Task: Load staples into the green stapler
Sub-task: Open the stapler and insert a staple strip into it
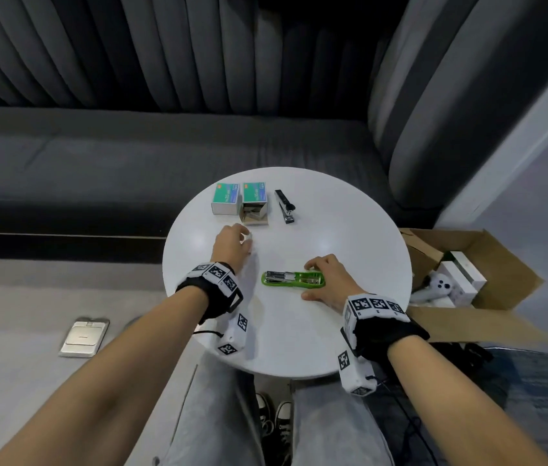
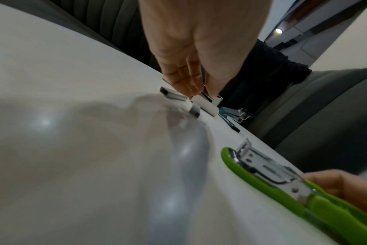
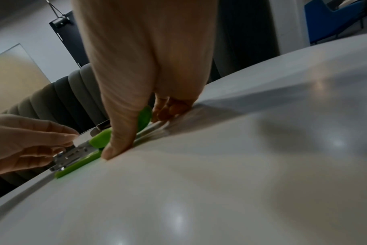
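The green stapler (image 1: 286,279) lies opened flat on the round white table (image 1: 333,334), its metal staple channel (image 2: 262,167) facing up. My right hand (image 1: 307,280) grips its right end, thumb (image 3: 115,145) on the near side and fingers on the far side. My left hand (image 1: 247,240) hovers further back and left, near the open staple box (image 1: 255,210). Its thumb and fingertips (image 2: 186,82) pinch a thin strip of staples (image 2: 204,92). More loose strips (image 2: 170,93) lie on the table just beneath.
A closed staple box (image 1: 227,198) stands left of the open one, and a black stapler (image 1: 284,206) lies to their right. A cardboard box (image 1: 487,264) of white items sits on the floor to the right. A grey sofa (image 1: 98,163) runs behind the table.
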A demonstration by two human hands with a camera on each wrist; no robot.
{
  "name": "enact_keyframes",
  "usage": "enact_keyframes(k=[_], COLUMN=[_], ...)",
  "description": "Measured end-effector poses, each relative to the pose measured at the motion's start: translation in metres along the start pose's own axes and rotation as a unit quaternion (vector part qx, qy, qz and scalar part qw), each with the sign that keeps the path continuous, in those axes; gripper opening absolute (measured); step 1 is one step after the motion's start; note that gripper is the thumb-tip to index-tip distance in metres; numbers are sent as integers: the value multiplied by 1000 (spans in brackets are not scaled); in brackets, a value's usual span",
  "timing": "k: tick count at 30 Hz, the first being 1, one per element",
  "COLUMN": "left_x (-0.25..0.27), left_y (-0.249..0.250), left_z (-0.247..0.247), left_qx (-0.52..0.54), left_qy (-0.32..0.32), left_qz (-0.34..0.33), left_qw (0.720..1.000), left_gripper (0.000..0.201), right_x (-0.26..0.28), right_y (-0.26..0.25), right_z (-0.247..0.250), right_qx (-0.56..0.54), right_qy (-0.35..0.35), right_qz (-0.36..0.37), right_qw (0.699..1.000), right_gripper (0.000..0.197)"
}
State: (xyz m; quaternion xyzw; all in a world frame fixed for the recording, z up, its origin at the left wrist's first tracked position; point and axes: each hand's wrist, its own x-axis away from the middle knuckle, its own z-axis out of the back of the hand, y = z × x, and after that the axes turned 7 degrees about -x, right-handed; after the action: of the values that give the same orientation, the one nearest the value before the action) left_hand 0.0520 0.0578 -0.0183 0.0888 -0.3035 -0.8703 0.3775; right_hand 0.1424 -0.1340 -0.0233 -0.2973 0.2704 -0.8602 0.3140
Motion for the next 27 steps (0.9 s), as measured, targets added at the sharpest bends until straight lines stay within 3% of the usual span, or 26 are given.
enact_keyframes(k=[7, 13, 21, 27], left_x=[-5, -9, -1, 7], left_y=[5, 0, -5, -11], left_z=[-16, -17, -21, -13], left_qx=[-92, -118, -181, -171], left_qy=[-32, -39, -60, -86], left_qz=[29, 24, 13, -16], left_qw=[995, 992, 982, 981], left_gripper=[40, 26, 28, 28], right_x=[-2, -2, -1, 2], right_y=[3, 3, 1, -2], right_z=[0, -1, -2, -3], right_qx=[-12, -19, -11, 5], right_qy=[0, 0, 5, 10], right_qz=[-2, -1, 0, 3], right_qw=[1000, 1000, 1000, 1000], right_gripper=[56, 52, 52, 50])
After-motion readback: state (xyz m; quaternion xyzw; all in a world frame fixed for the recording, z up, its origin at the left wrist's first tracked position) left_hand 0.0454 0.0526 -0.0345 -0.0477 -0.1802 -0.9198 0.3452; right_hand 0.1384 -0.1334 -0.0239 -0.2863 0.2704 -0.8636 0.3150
